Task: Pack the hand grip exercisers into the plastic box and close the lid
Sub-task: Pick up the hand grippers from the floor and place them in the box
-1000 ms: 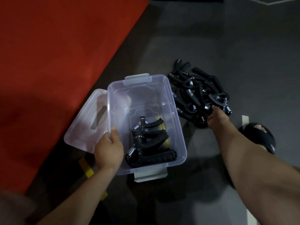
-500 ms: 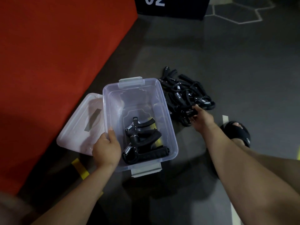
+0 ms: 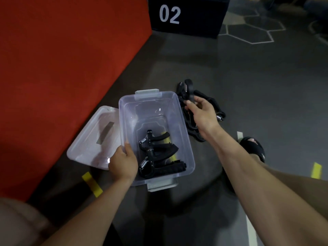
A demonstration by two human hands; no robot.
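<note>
A clear plastic box (image 3: 127,121) stands open on the dark floor, with three black hand grip exercisers (image 3: 158,157) lying in its near half. My left hand (image 3: 123,161) grips the box's near left rim. My right hand (image 3: 201,112) is raised just right of the box's far corner, shut on one black exerciser (image 3: 187,89) that sticks up above my fingers. A pile of several more exercisers (image 3: 204,121) lies on the floor under and behind that hand, partly hidden by it. The clear lid (image 3: 92,137) lies flat to the left, touching the box.
A large red mat (image 3: 62,59) fills the left side. A black block marked 02 (image 3: 186,15) stands at the far end. My sandalled foot (image 3: 253,148) rests right of the pile. Yellow tape strips (image 3: 92,186) mark the floor.
My right hand has lifted an exerciser off the pile and carried it left and up toward the box. My left hand stays on the rim. The camera has tilted up.
</note>
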